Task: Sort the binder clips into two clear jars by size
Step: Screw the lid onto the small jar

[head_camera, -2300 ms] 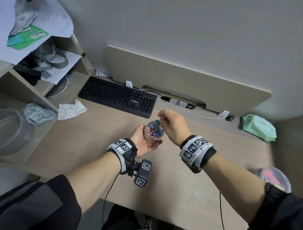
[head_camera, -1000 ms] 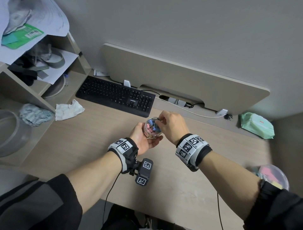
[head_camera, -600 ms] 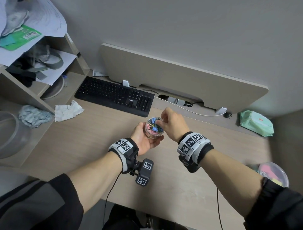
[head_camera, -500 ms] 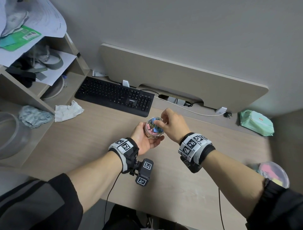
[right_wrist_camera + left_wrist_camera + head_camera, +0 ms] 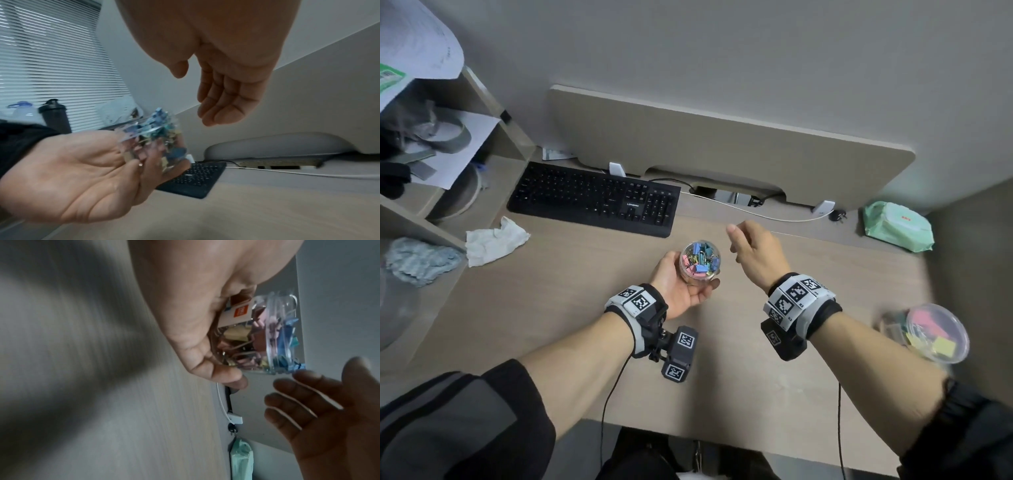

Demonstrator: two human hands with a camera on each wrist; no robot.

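Observation:
A small clear jar (image 5: 699, 263) (image 5: 273, 335) (image 5: 153, 138) packed with pink, blue, green and yellow binder clips sits in my left hand (image 5: 683, 286) (image 5: 205, 344) (image 5: 82, 172), whose fingers curl round it above the desk's middle. My right hand (image 5: 755, 255) (image 5: 320, 408) (image 5: 222, 100) hovers just right of the jar with relaxed fingers, holding nothing. A second, wider clear jar (image 5: 928, 330) with larger pink and yellow clips stands at the desk's right, blurred.
A black keyboard (image 5: 594, 198) lies behind the hands, with a white cable (image 5: 756, 214) along the back. A crumpled tissue (image 5: 494, 240) lies left, a green wipes pack (image 5: 897, 226) far right, shelves (image 5: 431, 192) at left. Bare desk (image 5: 571, 308) lies around the hands.
My right hand was at the small jar's mouth; it has now lifted off to the right and opened. The left hand keeps holding the jar.

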